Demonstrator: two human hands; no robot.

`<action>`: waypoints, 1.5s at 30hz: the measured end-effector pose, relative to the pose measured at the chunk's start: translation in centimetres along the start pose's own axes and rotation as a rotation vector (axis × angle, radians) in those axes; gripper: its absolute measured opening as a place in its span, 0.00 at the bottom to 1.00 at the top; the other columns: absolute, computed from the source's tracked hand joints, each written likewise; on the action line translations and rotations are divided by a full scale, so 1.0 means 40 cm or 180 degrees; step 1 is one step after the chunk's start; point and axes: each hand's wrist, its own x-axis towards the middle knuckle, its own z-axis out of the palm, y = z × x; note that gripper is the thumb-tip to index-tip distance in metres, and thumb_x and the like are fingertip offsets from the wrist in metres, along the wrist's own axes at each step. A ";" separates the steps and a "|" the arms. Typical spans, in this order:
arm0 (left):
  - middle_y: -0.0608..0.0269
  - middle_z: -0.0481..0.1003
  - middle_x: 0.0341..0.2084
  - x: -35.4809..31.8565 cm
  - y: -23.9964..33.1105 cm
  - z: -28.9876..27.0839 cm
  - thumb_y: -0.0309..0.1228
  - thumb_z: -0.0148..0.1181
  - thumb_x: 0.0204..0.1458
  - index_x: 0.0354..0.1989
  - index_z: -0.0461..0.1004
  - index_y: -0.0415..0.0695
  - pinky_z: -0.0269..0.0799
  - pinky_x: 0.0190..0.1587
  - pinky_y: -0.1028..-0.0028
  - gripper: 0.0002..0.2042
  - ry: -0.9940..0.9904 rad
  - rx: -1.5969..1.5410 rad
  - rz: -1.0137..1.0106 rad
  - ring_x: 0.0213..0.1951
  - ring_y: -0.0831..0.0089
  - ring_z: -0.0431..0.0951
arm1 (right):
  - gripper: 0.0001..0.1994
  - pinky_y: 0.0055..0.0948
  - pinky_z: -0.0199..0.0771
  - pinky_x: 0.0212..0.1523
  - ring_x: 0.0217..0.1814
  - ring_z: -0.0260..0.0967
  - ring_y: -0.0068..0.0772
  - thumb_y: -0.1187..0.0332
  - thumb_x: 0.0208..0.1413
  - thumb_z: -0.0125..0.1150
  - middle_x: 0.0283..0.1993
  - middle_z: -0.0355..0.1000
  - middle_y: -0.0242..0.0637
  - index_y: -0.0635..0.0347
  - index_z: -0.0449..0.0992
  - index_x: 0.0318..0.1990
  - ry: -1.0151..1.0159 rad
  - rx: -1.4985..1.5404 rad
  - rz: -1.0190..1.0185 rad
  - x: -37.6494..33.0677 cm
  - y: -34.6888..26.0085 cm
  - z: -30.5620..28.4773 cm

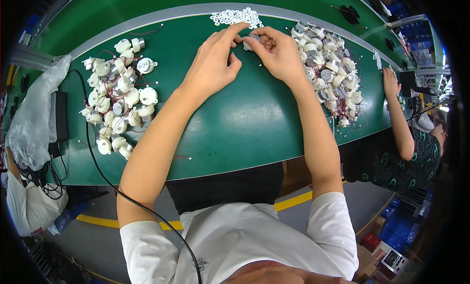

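My right hand [279,51] pinches a small round motor [251,41] with a silvery face between thumb and fingers, over the far middle of the green table. Beside it, my left hand [214,61] is open, its thumb apart and its index finger stretched toward the near edge of a spread of small white ring washers [234,18]. Whether that fingertip touches a washer cannot be made out. A heap of white and silver motors with thin red wires [325,71] lies just right of my right hand. Another motor heap [117,95] sits left of my left forearm.
A black cable [98,161] runs from the table's left side across my left upper arm. Clear plastic bags [36,117] and a black box [58,116] stand at the left edge. At the right, another person's hand [390,82] rests on the table by more white pieces [377,59].
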 end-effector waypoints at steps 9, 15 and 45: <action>0.56 0.78 0.46 0.016 -0.004 -0.014 0.13 0.56 0.46 0.57 0.77 0.46 0.75 0.54 0.62 0.27 -0.0180 0.0481 0.0650 0.48 0.55 0.77 | 0.12 0.33 0.79 0.36 0.29 0.77 0.37 0.71 0.58 0.66 0.34 0.80 0.43 0.68 0.79 0.46 0.0120 -0.0385 -0.0501 -0.008 -0.017 0.007; 0.56 0.80 0.42 0.021 0.008 -0.021 0.13 0.57 0.45 0.54 0.78 0.42 0.75 0.51 0.61 0.25 -0.0280 0.0652 0.0567 0.46 0.55 0.77 | 0.09 0.37 0.79 0.40 0.38 0.79 0.44 0.73 0.57 0.65 0.41 0.78 0.45 0.65 0.78 0.43 -0.0177 -0.0325 -0.0172 -0.003 -0.031 0.000; 0.49 0.76 0.44 -0.033 -0.026 -0.283 0.21 0.63 0.44 0.47 0.78 0.44 0.73 0.48 0.53 0.19 0.0147 0.3511 -0.0922 0.48 0.50 0.78 | 0.10 0.41 0.74 0.41 0.39 0.75 0.45 0.65 0.55 0.66 0.32 0.75 0.37 0.56 0.82 0.43 0.1483 -0.1924 0.0187 -0.105 -0.096 -0.269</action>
